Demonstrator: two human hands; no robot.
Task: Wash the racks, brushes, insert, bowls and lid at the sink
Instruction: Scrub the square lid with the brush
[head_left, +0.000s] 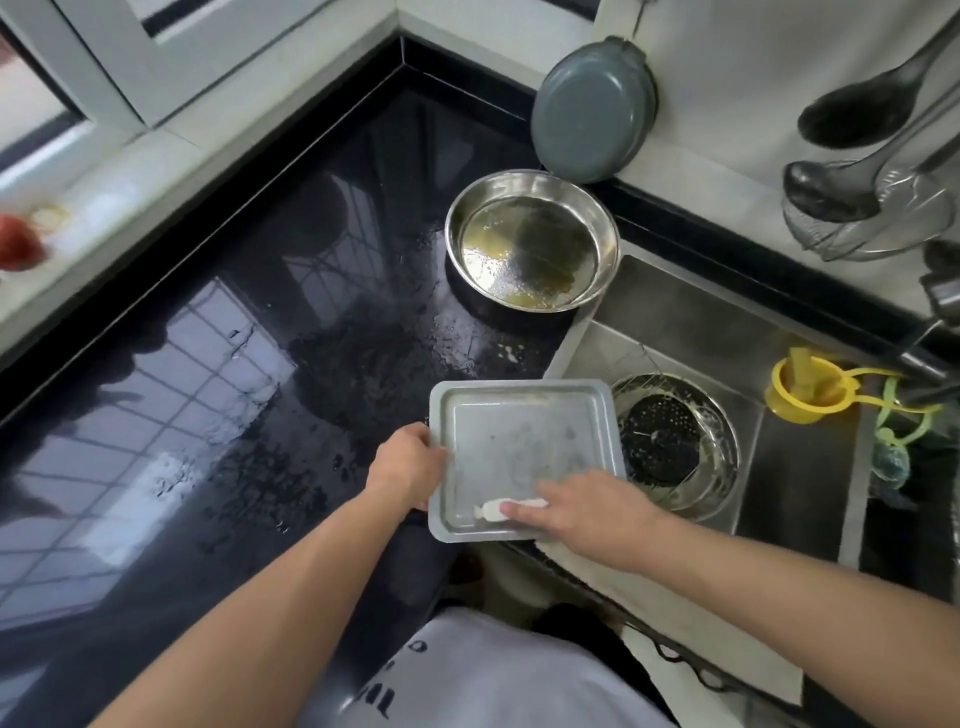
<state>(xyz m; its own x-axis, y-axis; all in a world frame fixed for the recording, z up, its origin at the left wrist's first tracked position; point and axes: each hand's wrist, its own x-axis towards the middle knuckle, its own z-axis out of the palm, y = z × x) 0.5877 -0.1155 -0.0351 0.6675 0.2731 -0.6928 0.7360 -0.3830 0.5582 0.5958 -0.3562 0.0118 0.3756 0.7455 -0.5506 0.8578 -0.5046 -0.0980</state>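
Bright window glare (blurred, warped edges)

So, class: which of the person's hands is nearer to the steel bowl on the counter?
Left. The left hand grips the square tray's left edge, below the steel bowl. The right hand is lower, near the tray's front edge, its fingers on a small white scrubber.
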